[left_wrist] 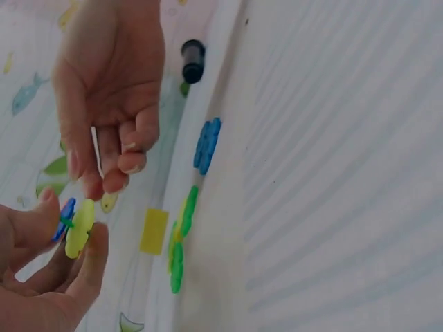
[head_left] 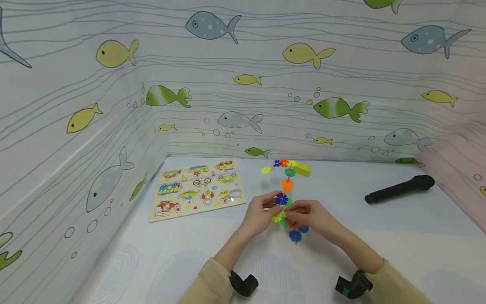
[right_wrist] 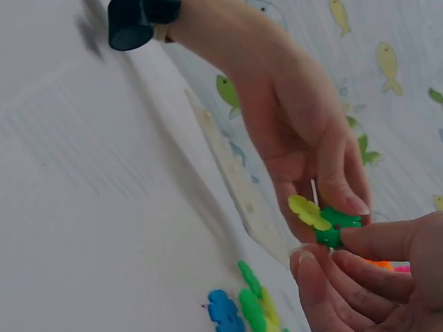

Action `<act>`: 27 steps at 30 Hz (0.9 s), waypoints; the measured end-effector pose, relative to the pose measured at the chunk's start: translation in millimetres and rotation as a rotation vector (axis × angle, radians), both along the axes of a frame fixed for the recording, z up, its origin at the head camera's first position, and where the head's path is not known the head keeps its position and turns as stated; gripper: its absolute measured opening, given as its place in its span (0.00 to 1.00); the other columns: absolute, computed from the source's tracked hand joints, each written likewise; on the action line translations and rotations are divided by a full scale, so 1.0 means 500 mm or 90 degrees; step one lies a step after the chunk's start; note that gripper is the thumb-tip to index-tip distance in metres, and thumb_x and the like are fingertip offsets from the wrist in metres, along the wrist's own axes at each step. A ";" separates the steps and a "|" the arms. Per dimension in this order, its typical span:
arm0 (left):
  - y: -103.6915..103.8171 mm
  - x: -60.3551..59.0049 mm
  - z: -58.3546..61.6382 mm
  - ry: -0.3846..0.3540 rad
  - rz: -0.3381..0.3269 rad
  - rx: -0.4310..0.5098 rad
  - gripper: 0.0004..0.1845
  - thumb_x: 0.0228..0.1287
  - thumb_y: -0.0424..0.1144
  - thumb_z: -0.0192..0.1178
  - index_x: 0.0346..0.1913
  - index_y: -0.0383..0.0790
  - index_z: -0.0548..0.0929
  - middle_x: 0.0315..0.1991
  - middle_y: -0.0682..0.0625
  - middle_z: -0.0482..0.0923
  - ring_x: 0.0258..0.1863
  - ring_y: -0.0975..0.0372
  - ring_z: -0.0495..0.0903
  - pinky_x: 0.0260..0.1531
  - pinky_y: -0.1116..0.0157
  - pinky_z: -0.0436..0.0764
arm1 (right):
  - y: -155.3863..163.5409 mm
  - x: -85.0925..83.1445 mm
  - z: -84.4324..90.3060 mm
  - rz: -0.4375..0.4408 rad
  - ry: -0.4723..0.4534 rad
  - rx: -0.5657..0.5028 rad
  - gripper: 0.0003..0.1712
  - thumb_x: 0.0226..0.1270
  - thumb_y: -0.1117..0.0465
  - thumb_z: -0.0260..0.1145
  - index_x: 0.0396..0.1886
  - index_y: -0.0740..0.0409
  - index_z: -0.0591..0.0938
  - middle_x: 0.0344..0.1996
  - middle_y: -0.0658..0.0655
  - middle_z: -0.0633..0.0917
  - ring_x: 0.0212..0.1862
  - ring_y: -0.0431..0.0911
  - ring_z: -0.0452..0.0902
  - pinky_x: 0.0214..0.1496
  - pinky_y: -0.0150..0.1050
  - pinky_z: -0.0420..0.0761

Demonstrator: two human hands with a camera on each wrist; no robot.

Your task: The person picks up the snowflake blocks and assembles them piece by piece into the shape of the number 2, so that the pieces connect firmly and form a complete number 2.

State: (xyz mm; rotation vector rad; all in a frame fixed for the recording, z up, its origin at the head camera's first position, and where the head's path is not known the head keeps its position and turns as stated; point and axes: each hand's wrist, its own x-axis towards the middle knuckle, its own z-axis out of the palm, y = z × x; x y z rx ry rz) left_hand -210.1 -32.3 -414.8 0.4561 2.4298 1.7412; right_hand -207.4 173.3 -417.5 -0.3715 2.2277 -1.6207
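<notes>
Both hands meet at the middle of the white table over a chain of coloured snowflake discs [head_left: 286, 184] that runs away from them toward a yellow block [head_left: 302, 169]. My left hand [head_left: 274, 207] pinches the near end, with a yellow-green disc [left_wrist: 79, 227] and a blue disc [left_wrist: 65, 216] between its fingers. In the right wrist view, the fingertips of my right hand [right_wrist: 331, 247] pinch a green disc [right_wrist: 337, 223] beside the yellow-green disc [right_wrist: 308, 211]. Loose blue discs [head_left: 295, 235] and green ones [left_wrist: 178, 257] lie on the table just below the hands.
A wooden vehicle puzzle board [head_left: 197, 188] lies at the left. At the right rests a black cylinder [head_left: 400, 189]. Fish-patterned walls [head_left: 243, 84] close the table in at the back and on both sides.
</notes>
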 end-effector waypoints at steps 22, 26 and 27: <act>-0.006 -0.004 0.004 -0.033 -0.012 0.059 0.22 0.75 0.36 0.55 0.69 0.46 0.74 0.57 0.44 0.80 0.55 0.53 0.79 0.57 0.59 0.81 | 0.042 -0.021 -0.024 0.033 0.140 0.345 0.13 0.52 0.62 0.79 0.36 0.53 0.83 0.31 0.50 0.79 0.35 0.46 0.72 0.38 0.38 0.77; -0.004 -0.003 0.002 -0.041 -0.009 0.069 0.22 0.76 0.37 0.54 0.69 0.48 0.74 0.57 0.45 0.79 0.56 0.54 0.78 0.57 0.60 0.81 | 0.038 -0.020 -0.023 0.033 0.152 0.334 0.13 0.54 0.64 0.78 0.33 0.54 0.80 0.29 0.49 0.79 0.34 0.45 0.72 0.36 0.37 0.76; -0.003 -0.004 0.001 -0.042 -0.008 0.072 0.21 0.76 0.37 0.54 0.69 0.48 0.74 0.57 0.45 0.79 0.56 0.54 0.78 0.57 0.60 0.80 | 0.038 -0.020 -0.022 0.033 0.163 0.328 0.13 0.54 0.64 0.77 0.33 0.53 0.80 0.28 0.49 0.79 0.33 0.45 0.72 0.35 0.36 0.76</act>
